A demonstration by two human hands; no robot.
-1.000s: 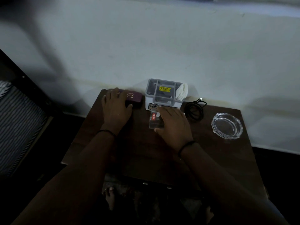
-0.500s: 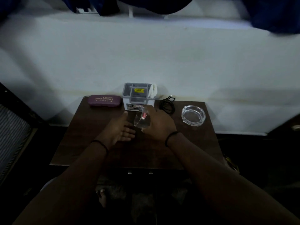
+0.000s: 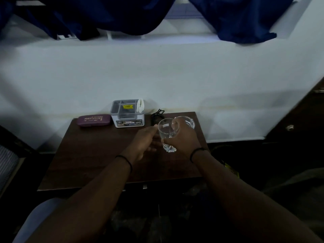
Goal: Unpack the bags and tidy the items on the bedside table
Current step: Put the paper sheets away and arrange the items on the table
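Head view, right hand: the right hand [image 3: 182, 137] is wrapped round a clear drinking glass [image 3: 167, 133], holding it lifted above the tabletop [image 3: 98, 155], mouth tipped toward the camera.
Head view, left hand: the left hand [image 3: 145, 141] sits just beside the glass with relaxed fingers reaching toward its side; I cannot tell whether they touch it, and it grips nothing.
Head view, glass: thick faceted base at the bottom, apparently empty; it hangs in front of the glass ashtray [image 3: 188, 121], which the right hand partly hides.
Head view, back row: along the wall stand a purple spectacle case [image 3: 94, 120], a white organiser box [image 3: 127, 114] with tissue in one compartment, and a coiled black cable [image 3: 157, 115].
Step in hand: I judge it to be finding a resting place for the glass.
Doing it well: keep the grip low and firm on the wall, turn it upright before lowering, and land the heavy base flat.
Where: the bare wood near the ashtray looks the natural spot, well clear of the cable loop.
Risk: glass knocking against glass; the room is dim, so go slowly.
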